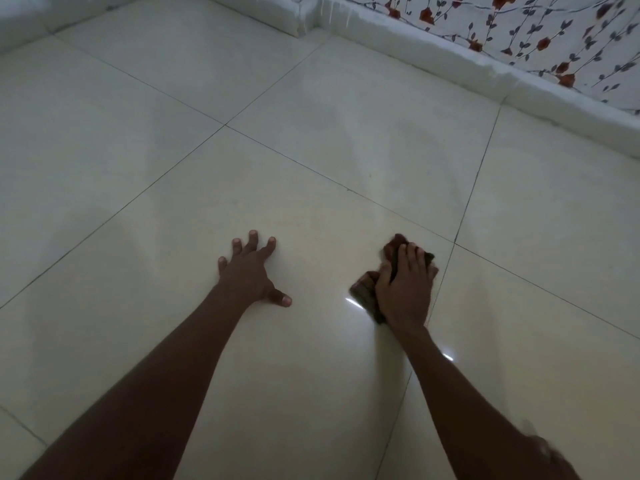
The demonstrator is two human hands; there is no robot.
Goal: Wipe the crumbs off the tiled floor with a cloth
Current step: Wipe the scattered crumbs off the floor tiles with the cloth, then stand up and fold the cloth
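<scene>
My right hand point(403, 289) presses a crumpled dark brown cloth point(365, 294) flat against the glossy cream tiled floor point(311, 161), right beside a grout line. The cloth sticks out past my fingertips and to the left of my palm; the rest is hidden under the hand. My left hand point(251, 271) rests on the same tile about a hand's width to the left, fingers spread, palm down, holding nothing. No crumbs show up on the tiles in this dim light.
A white skirting ledge point(485, 74) runs along the back and right, with a corner post point(306, 15) at the top middle. Above it hangs white fabric with red flowers point(540, 32). Bright reflections lie on the tile near my right wrist.
</scene>
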